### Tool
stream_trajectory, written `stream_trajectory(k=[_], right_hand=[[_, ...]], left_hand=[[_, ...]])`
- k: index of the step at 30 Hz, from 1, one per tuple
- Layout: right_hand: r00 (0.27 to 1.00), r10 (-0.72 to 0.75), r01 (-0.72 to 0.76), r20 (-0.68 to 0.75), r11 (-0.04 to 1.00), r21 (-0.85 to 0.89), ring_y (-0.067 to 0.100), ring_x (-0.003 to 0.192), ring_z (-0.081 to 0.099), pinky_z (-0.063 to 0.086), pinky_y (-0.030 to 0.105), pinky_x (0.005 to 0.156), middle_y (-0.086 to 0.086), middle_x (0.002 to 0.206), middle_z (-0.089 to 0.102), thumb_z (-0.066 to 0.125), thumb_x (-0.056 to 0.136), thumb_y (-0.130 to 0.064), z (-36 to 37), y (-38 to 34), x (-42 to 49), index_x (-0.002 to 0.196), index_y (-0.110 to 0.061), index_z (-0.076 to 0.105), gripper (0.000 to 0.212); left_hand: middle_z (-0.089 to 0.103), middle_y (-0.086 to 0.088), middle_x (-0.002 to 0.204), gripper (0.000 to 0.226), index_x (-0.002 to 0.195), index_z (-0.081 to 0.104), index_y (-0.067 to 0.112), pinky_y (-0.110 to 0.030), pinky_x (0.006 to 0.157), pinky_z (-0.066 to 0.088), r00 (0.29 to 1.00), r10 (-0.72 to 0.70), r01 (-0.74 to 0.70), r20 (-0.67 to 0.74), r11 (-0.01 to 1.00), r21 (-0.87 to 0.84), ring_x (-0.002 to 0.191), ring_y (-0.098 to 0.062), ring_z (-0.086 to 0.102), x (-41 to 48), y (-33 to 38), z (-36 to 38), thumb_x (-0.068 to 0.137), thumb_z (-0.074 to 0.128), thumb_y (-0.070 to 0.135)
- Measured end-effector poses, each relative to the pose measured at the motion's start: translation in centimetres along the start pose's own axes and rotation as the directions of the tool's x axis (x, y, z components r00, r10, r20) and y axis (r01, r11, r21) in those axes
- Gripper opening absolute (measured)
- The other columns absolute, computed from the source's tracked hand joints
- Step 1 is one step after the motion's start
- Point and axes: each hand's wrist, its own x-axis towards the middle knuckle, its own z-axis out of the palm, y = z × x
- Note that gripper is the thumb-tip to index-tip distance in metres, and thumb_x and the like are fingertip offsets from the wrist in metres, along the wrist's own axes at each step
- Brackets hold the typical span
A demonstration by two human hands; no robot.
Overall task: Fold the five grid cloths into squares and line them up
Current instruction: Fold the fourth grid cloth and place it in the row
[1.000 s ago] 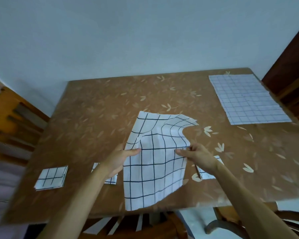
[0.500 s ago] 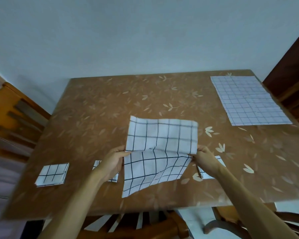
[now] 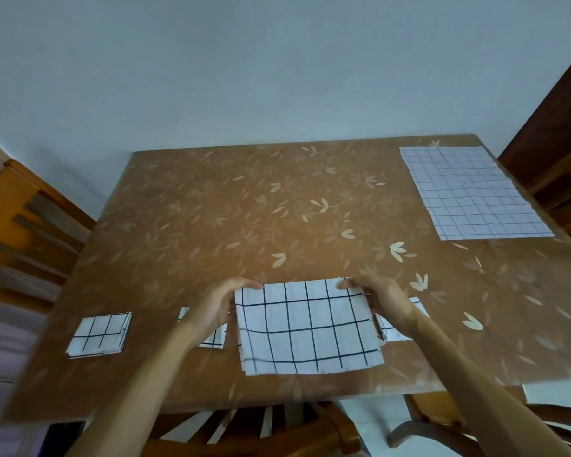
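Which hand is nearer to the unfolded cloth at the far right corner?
Right. Both hold the half-folded cloth, left of the unfolded cloth: right hand at its right corner, left hand farther left.

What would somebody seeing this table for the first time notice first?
Most likely the half-folded grid cloth at the near edge of the brown leaf-patterned table, its far corners gripped by the left hand and the right hand. Next, the unfolded grid cloth lying flat at the far right corner. A small folded square sits at the near left.
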Motion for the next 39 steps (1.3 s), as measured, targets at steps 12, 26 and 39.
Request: stream_trajectory(k=[12,26,39], right_hand=[[0.996,-0.062,0.059,-0.059,0.997,-0.049,0.03,0.096,0.074,0.055,0.053,0.093,0.014,0.102,0.077,0.069,0.091,-0.01,0.1,0.8,0.5,0.132,-0.024,0.057,0.045],[0.921,-0.225,0.39,0.319,0.535,-0.749,0.008,0.127,0.048,0.033,0.028,0.107,-0.014,0.136,0.058,0.08,0.077,-0.033,3.9,-2.1,2.3,0.133,-0.036,0.056,0.061],[0.914,-0.136,0.378,0.382,0.628,-0.68,0.014,0.091,0.066,0.053,0.035,0.084,-0.008,0.097,0.073,0.076,0.082,-0.038,5.5,-4.0,2.4,0.091,-0.026,0.071,0.015]], left_hand=[[0.076,-0.001,0.107,0.029,0.115,0.07,0.029,-0.036,0.087,0.058,0.991,0.05,-0.034,-0.125,0.992,0.124,0.101,-0.018,0.072,-0.2,-1.1,0.6,0.092,0.068,0.011],[0.078,0.005,0.099,0.016,0.105,0.074,0.026,-0.019,0.087,0.048,0.985,0.136,-0.168,0.106,0.891,0.421,0.097,-0.006,0.071,0.4,1.7,3.1,0.097,0.062,0.018],[0.075,0.009,0.11,0.028,0.118,0.068,0.028,-0.019,0.09,0.051,0.982,0.163,-0.186,0.097,0.922,0.34,0.1,0.001,0.068,-0.2,3.3,1.9,0.09,0.069,0.032]])
